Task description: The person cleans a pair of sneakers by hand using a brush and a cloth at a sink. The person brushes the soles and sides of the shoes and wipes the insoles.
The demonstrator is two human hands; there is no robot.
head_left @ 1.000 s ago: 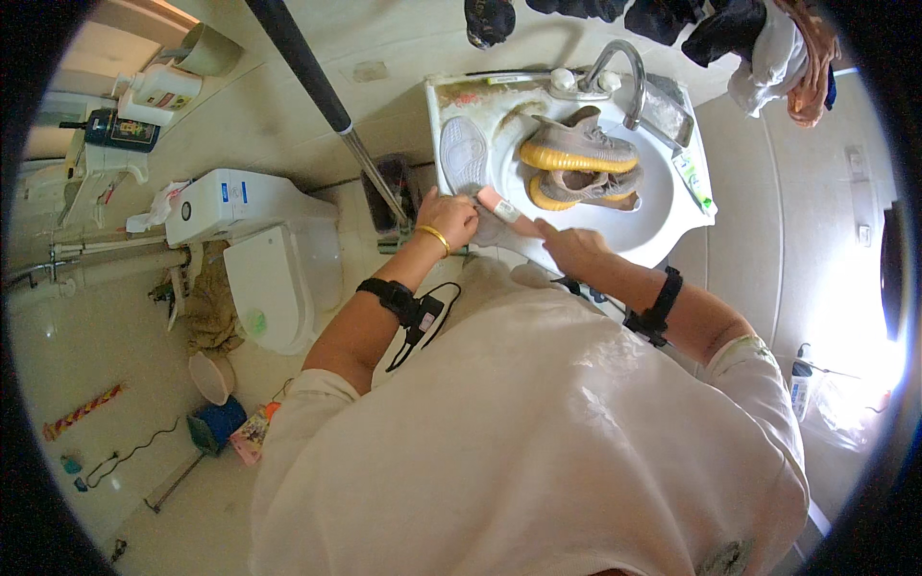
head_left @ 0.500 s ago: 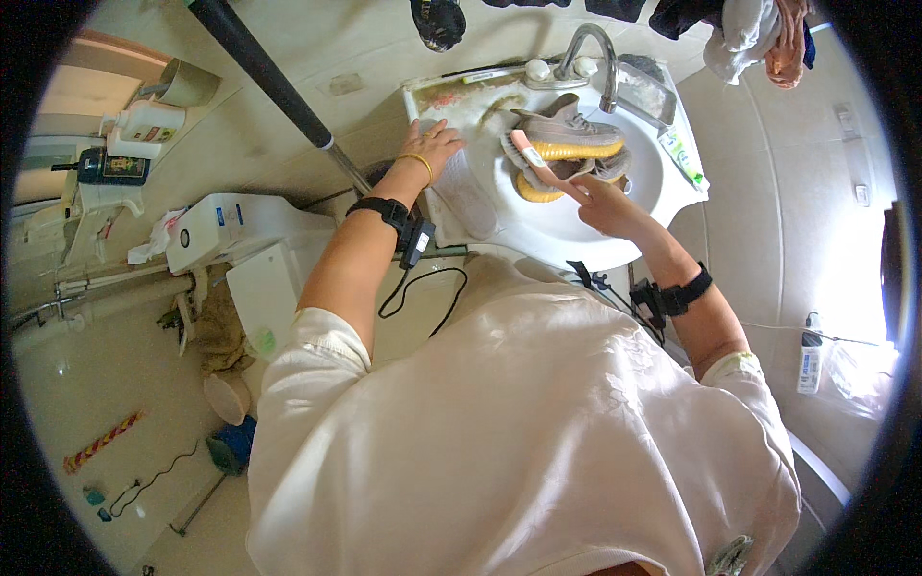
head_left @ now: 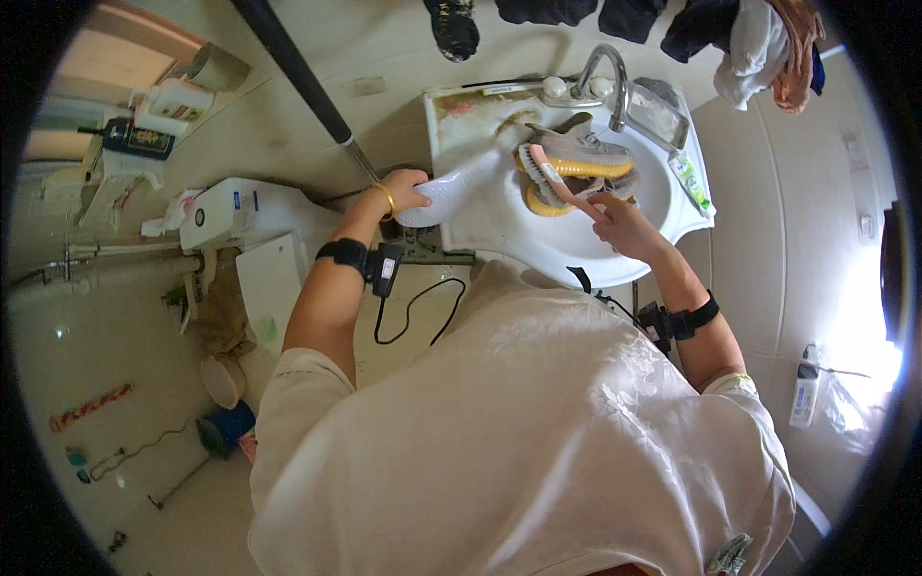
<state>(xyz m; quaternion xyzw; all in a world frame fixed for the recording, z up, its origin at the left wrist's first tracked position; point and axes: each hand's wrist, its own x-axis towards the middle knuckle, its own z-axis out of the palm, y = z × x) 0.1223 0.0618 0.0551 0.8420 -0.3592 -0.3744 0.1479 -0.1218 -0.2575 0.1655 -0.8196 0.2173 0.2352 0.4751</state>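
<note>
My left hand (head_left: 403,190) grips one end of a pale, textured shoe insole (head_left: 449,195) at the left edge of the white sink (head_left: 461,228). The insole slants up over the counter part of the sink. In my right hand (head_left: 626,232) is a pink-handled scrub brush (head_left: 560,182), held by its handle end. Its bristled head lies against the near left end of a grey shoe (head_left: 586,146) with a yellow sole. A second shoe (head_left: 545,200) of the same kind sits partly hidden beneath it in the basin.
A curved metal faucet (head_left: 615,91) stands behind the basin. To its right are a soap tray (head_left: 653,117) and a green-white tube (head_left: 690,184). Socks (head_left: 749,58) hang above. A black-handled pole (head_left: 298,77) leans left, near the white toilet (head_left: 254,216).
My left hand, flat on the insole before, has moved left and down and now grips its end, lifting it. My right hand with the brush has shifted slightly back along the shoe.
</note>
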